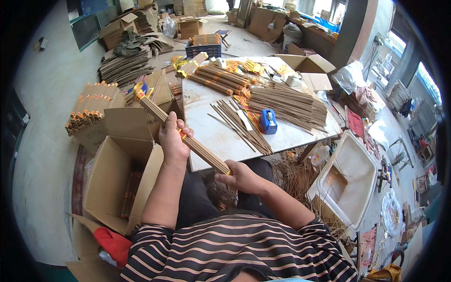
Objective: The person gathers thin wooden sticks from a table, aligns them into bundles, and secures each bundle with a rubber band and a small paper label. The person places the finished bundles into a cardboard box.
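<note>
A bundle of brown incense sticks (202, 149) slants across my lap, bound with red and yellow bands. My left hand (174, 136) is wrapped round its middle. At the lower end, my right hand (241, 177) grips the bundle, its fingers partly hidden behind it. Loose incense sticks (242, 127) lie fanned on the white table (199, 117) just beyond my hands. To their right stands a blue tape dispenser (268, 121). A larger pile of loose sticks (289, 105) spreads behind it, and banded bundles (221, 79) are stacked farther back.
An open cardboard box (101, 188) at my left holds several bundles. More bundles are stacked (96, 103) beyond it. On the right, a white plastic tub (347, 178) leans near broken sticks (293, 181) below the table. A blue crate (203, 50) stands behind the table.
</note>
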`<state>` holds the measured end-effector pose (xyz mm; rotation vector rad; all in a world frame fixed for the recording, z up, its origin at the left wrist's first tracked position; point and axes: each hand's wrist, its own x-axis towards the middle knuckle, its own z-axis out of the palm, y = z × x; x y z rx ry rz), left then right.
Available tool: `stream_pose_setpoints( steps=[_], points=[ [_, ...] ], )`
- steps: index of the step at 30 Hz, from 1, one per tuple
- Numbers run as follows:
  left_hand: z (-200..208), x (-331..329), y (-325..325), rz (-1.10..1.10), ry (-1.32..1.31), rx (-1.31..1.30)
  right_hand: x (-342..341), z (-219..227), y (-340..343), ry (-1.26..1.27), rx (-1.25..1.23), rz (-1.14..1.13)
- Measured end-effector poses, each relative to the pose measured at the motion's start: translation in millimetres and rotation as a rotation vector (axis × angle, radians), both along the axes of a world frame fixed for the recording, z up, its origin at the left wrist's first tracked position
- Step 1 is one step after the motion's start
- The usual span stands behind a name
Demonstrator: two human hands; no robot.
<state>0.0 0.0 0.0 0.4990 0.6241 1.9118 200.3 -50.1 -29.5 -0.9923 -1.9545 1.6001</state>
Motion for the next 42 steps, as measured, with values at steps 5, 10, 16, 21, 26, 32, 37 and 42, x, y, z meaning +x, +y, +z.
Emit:
stream_pose_setpoints(
  steps=[5, 10, 16, 21, 26, 32, 37, 42],
  points=[
    [4, -8, -4, -0.036, 0.023, 0.062, -5, 3, -5, 0.095, -0.062, -0.028],
    [9, -7, -27, -0.253, 0.288, 0.106, 9, 5, -1, 0.086, -0.057, -0.015],
    [-5, -4, -44, -0.369, 0.385, 0.005, 13, 7, -1, -0.067, 0.092, -0.054],
    [-13, -8, -44, -0.32, 0.412, 0.044, 16, 6, -3, -0.011, 0.126, -0.063],
    [-19, -14, -53, -0.261, 0.317, 0.068, 41, 45, -16, 0.129, 0.719, -0.342],
    [-27, -15, -60, -0.2, 0.166, 0.09, 50, 104, -51, 0.616, 1.031, -0.291],
    [-33, -12, -63, -0.188, 0.212, 0.056, 54, 127, -44, 0.478, 1.15, -0.27],
    [-35, -13, -60, -0.208, 0.348, 0.055, 27, 84, -5, -0.184, 0.908, 0.125]
  ],
)
